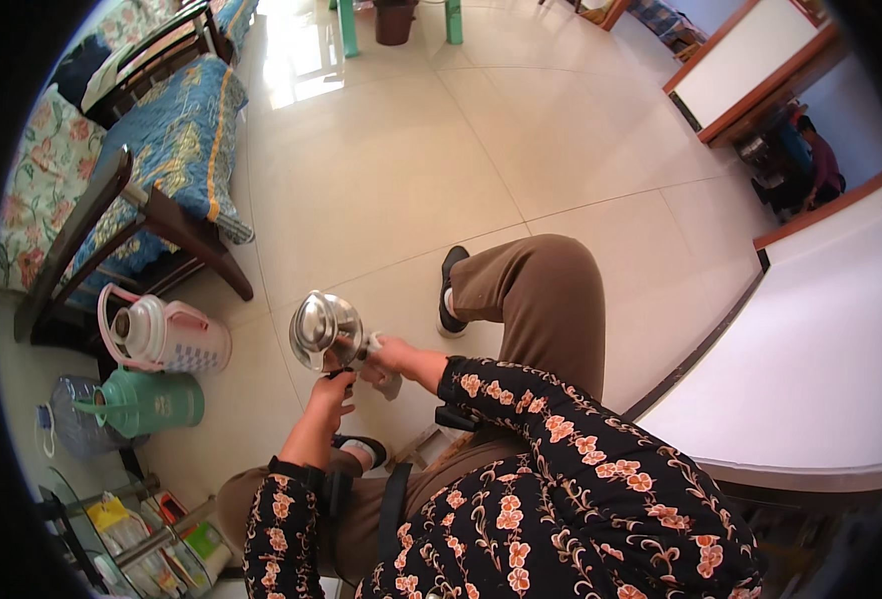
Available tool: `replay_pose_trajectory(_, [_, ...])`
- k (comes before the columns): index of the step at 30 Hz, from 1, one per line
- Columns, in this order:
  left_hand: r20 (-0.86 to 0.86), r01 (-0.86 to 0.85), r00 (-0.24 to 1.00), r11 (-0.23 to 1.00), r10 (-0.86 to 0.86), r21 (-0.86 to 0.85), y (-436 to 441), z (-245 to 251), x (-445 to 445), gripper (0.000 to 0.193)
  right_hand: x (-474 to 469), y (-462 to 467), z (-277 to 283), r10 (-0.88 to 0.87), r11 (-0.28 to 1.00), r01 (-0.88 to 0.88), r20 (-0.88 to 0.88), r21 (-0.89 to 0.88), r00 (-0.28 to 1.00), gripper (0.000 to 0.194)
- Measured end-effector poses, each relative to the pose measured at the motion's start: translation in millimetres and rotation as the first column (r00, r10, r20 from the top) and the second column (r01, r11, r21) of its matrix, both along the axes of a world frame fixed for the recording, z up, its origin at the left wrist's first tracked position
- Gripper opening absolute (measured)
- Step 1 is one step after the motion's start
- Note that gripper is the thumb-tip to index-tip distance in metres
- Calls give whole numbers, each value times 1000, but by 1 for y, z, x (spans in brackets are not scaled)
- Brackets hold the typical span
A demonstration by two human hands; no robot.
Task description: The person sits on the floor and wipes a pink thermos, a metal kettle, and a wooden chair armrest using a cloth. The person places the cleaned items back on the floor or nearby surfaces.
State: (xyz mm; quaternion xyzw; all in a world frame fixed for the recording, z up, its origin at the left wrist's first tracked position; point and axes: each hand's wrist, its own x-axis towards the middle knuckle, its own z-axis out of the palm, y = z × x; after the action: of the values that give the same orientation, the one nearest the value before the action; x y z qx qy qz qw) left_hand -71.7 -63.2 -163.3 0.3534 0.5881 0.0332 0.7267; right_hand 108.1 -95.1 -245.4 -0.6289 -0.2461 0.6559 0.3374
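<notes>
A shiny stainless-steel vessel with a rounded metal lid [316, 320] is between my hands, over the tiled floor. My left hand [330, 397] grips its black handle from below. On the vessel's right side is my right hand [390, 358], shut on a pale, crumpled cloth [390, 385] that hangs beneath the fingers and touches the metal. The inner side of the vessel is hard to make out because of reflections.
Left of the vessel stand a pink thermos flask [186, 337], a green thermos flask [160, 400] and a clear plastic bottle [74, 419]. A wooden-armed sofa [179, 150] is at upper left. A glass shelf [149, 546] holds packets. Another person [822, 165] crouches beyond a doorway.
</notes>
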Motion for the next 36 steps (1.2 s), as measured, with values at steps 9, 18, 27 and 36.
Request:
replay_pose_trajectory(9, [33, 29, 999, 996, -27, -83, 11, -9, 2, 24, -6, 2, 10, 54, 998, -46, 192, -47, 980, 25])
replay_pose_trajectory(18, [195, -198, 958, 976, 213, -93, 4, -22, -1, 22, -2, -6, 34, 61, 996, -68, 125, 53, 990, 30])
replay_pose_trajectory(27, [241, -480, 837, 871, 490, -103, -9, -32, 21, 22, -1, -3, 18, -118, 992, 127, -363, -1, 924, 40])
replay_pose_trajectory(36, [346, -573, 732, 805, 588, -156, -1, -11, 53, 42, -5, 24, -31, 50, 997, -58, -142, -53, 989, 46])
